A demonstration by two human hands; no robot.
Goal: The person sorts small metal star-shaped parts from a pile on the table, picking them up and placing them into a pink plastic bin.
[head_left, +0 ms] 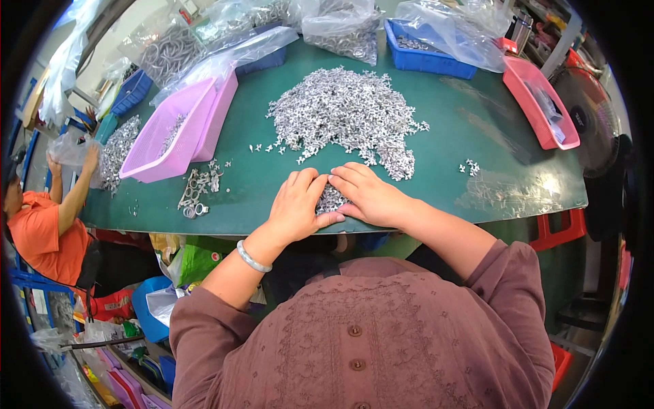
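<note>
Close to the near edge of the green table (436,163), a small cluster of silvery metal parts (331,199) lies between my two hands. My left hand (297,203) curves round its left side, and a pale bangle circles that wrist. From the right, my right hand (371,196) cups the same cluster, its fingers bent over the top. The thumbs nearly meet on the near side, and the palms hide part of the parts. Just beyond my hands spreads a large heap of similar small metal pieces (340,112), with a tail reaching down toward my right hand.
Stacked pink baskets (174,133) stand left, near loose metal rings (194,210). Blue bins (429,61) and clear bags of parts (340,31) line the back. A red basket (541,102) sits right. At far left, a co-worker in orange (48,235) handles a plastic bag.
</note>
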